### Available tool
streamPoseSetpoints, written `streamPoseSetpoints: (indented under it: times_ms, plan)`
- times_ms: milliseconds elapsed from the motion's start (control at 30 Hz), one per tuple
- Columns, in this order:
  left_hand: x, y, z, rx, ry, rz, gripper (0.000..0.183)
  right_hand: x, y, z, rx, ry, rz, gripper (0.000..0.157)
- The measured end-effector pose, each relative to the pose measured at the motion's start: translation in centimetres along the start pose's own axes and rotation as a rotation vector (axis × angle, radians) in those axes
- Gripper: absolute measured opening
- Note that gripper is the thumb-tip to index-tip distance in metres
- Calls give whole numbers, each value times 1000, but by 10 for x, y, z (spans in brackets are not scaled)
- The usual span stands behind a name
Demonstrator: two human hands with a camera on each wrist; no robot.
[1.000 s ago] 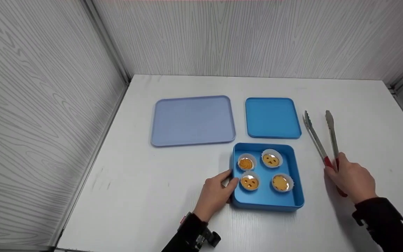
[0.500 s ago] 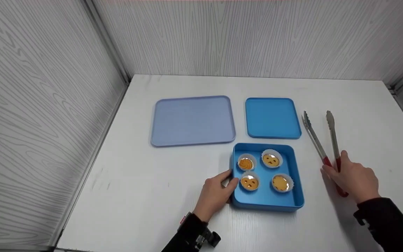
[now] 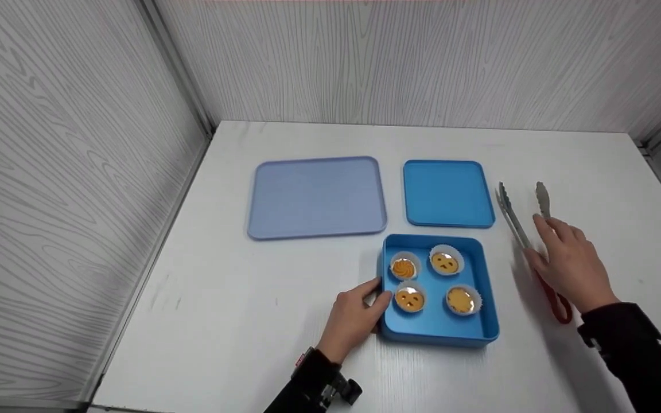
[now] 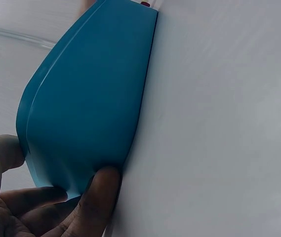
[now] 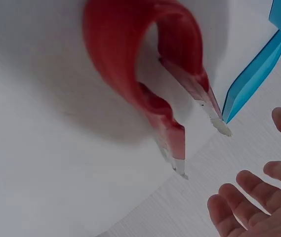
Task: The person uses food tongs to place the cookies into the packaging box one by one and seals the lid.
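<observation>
My left hand (image 3: 352,318) grips the left side of a square blue box (image 3: 434,330), thumb at its rim and other fingers (image 4: 103,190) against its outer wall. In the box stand several small tarts in white paper cups, among them a swirled orange one (image 3: 404,268), two with faces (image 3: 444,263) and a plain yellow one (image 3: 461,300). Metal tongs with red handles (image 3: 560,310) lie spread on the table at the right. Over them hovers my right hand (image 3: 574,267), fingers extended; in the right wrist view they stand apart from the tongs (image 5: 115,54).
Behind the box lies a flat square blue lid or tray (image 3: 448,192). A larger lavender tray (image 3: 318,198) is left of it. Grey wood-patterned panels (image 3: 365,63) enclose the back and sides of the white table (image 3: 210,321).
My right hand has let go of the tongs' red handles and moved forward above them, its fingers straightening. The tongs stay spread on the table. My left hand and the box have not moved.
</observation>
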State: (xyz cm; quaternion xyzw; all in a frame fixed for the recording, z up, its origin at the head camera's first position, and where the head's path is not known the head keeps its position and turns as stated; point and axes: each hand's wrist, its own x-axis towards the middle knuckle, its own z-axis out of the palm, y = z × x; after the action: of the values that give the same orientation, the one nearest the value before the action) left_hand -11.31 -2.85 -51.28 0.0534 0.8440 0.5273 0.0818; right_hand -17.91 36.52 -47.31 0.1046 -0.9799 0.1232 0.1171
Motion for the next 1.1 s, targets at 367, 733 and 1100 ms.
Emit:
streamPoseSetpoints:
  times_ms: [367, 733, 1100]
  plan:
    - [1, 1, 0, -1, -3, -13, 56, 32, -12, 17, 24, -110, -210, 67]
    - [0, 2, -1, -13, -11, -5, 57, 53, -21, 32, 17, -242, -301, 54]
    - [0, 1, -1, -23, -20, -26, 58, 63, -22, 37, 3, -320, -302, 45]
